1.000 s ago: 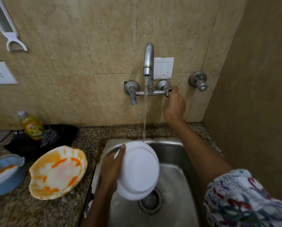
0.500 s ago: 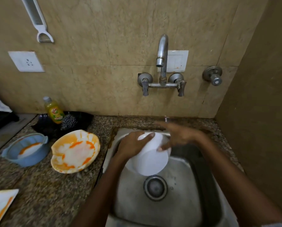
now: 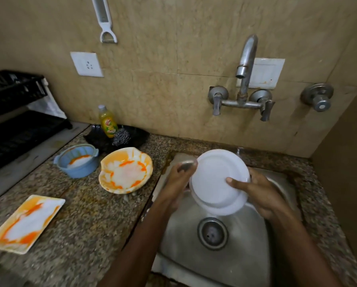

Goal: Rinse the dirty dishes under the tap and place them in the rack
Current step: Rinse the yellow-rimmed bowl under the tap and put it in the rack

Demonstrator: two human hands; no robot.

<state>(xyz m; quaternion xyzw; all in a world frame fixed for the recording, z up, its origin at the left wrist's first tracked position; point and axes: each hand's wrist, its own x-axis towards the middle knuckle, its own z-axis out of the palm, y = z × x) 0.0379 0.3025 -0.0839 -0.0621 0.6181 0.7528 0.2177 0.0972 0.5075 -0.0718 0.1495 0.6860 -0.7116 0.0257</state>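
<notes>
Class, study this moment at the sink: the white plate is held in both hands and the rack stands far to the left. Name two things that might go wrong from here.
1. The round white plate is likely wet, gripped only at its edges by the left hand and right hand; it may slip into the steel sink.
2. Carrying it to the black dish rack passes over the orange-stained scalloped plate and the blue bowl, so drips or a knock are possible.
</notes>
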